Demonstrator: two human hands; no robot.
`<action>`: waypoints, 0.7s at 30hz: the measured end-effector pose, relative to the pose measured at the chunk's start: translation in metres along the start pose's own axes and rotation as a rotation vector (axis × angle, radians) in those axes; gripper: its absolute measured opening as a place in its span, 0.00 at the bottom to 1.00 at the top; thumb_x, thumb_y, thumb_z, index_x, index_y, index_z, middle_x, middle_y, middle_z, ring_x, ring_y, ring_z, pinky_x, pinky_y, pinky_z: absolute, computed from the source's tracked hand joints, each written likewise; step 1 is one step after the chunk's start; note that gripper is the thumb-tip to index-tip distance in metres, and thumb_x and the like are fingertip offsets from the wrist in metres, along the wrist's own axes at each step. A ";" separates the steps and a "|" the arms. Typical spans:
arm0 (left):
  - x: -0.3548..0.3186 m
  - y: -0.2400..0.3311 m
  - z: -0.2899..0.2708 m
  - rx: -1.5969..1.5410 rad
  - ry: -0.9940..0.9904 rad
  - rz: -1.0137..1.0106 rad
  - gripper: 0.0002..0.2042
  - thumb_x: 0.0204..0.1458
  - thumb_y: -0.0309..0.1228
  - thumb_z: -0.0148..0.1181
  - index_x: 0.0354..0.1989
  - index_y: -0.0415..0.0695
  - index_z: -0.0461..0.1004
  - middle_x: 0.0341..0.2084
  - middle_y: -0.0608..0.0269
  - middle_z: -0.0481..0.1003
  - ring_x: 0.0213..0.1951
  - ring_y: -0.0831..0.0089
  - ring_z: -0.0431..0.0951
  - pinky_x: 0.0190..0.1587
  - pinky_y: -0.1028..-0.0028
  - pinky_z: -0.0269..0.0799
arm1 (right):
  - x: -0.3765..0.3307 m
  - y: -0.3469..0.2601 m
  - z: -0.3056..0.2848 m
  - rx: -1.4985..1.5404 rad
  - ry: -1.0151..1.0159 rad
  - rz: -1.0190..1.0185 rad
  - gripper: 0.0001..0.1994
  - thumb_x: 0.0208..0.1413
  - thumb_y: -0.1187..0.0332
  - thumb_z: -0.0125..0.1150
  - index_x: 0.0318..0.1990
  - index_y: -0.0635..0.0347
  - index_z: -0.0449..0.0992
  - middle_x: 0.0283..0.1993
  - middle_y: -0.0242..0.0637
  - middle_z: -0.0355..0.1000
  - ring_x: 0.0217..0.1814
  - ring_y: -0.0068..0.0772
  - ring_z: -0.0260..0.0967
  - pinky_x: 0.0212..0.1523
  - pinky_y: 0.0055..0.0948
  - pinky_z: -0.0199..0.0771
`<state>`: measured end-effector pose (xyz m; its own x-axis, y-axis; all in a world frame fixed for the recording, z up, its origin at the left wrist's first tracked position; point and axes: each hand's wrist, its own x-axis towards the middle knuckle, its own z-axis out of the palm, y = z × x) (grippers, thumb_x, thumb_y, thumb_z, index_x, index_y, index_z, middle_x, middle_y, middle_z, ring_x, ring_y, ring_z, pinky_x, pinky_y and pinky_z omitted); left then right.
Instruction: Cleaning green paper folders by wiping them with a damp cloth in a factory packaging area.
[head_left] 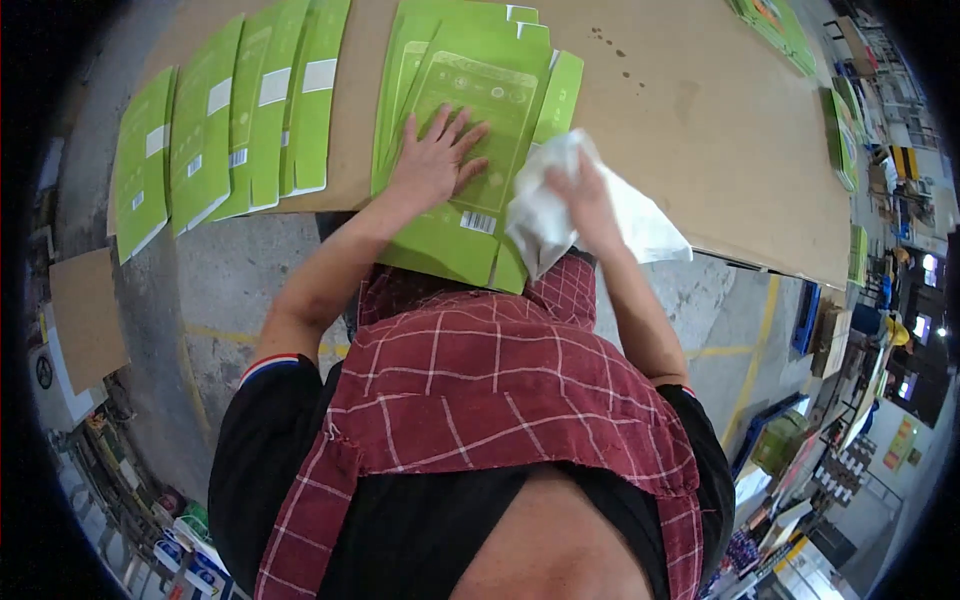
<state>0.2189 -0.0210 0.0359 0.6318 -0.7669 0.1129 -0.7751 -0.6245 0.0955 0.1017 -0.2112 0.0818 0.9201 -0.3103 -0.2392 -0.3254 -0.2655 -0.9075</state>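
A flat green printed carton [455, 240] lies at the table's front edge, its near end hanging over toward my apron. More green cartons are under and beyond it. My left hand [436, 162] rests flat on the carton's face, fingers spread. In my right hand [587, 205] is a bunched white cloth [545, 190], pressed against the carton's right side flap. The cloth's loose end [650, 225] trails to the right over the table edge. Blur softens the right fingers, and the cloth partly hides the carton's right edge.
Several flat green cartons [205, 150] lie overlapping in a row on the left of the brown table [700, 150]. Dark spots mark the tabletop beyond the cloth. More green cartons [775, 35] sit at the far right. A cardboard sheet [88, 320] stands at the lower left.
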 end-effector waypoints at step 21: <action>0.002 -0.002 0.007 -0.093 0.103 -0.061 0.24 0.50 0.49 0.42 0.55 0.58 0.57 0.56 0.62 0.55 0.59 0.62 0.52 0.54 0.43 0.39 | 0.223 0.002 -0.042 -0.743 0.463 -0.039 0.18 0.53 0.58 0.43 0.36 0.64 0.72 0.37 0.53 0.69 0.40 0.52 0.66 0.44 0.44 0.62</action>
<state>0.2216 -0.0220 0.0287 0.6782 -0.7058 0.2046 -0.7348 -0.6494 0.1958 0.2968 -0.3195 0.0409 0.8047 -0.5855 0.0982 -0.5020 -0.7594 -0.4138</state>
